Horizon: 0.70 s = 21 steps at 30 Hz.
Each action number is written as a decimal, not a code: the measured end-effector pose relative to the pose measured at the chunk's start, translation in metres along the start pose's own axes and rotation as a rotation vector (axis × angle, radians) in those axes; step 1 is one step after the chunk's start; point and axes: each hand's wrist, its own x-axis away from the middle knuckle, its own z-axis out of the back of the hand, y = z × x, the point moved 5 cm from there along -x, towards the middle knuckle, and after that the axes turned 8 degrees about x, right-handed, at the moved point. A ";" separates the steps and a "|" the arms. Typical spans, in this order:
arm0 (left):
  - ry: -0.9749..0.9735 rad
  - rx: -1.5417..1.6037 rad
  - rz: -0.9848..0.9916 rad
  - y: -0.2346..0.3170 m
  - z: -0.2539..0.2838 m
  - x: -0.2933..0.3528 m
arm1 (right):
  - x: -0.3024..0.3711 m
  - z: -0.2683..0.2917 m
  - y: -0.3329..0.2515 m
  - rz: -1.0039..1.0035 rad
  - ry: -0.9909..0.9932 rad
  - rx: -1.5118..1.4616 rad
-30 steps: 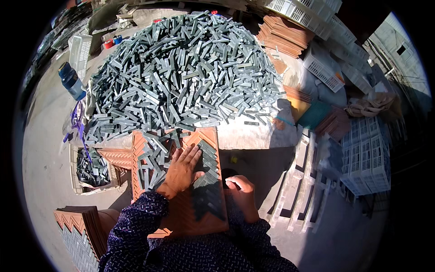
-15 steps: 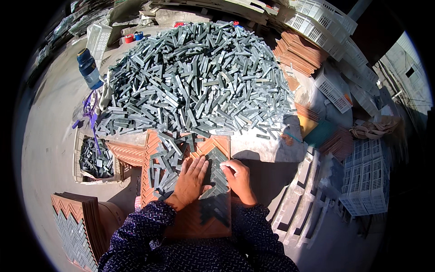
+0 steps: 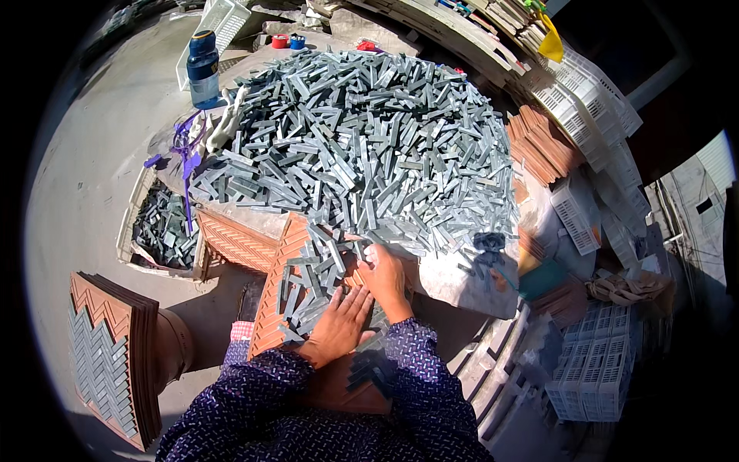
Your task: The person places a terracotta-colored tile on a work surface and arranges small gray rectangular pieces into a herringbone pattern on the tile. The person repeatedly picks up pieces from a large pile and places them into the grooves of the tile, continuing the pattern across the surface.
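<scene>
Most of the orange herringbone tray (image 3: 271,300) I'm working over looks unfilled to me: its near end holds seated grey tile strips (image 3: 312,296), while loose ones lie scattered across the middle. My left hand (image 3: 339,327) lies flat and spread on them; my right hand (image 3: 385,277) is half-curled at the tray's far edge, pinching what may be one strip. Beyond the tray rises the huge strip heap (image 3: 362,146); left of it stand a filled stack (image 3: 108,354) and a blue bottle (image 3: 203,68).
</scene>
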 end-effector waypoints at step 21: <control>0.118 0.080 -0.027 0.004 -0.005 0.003 | 0.011 0.039 0.020 0.450 -0.231 0.096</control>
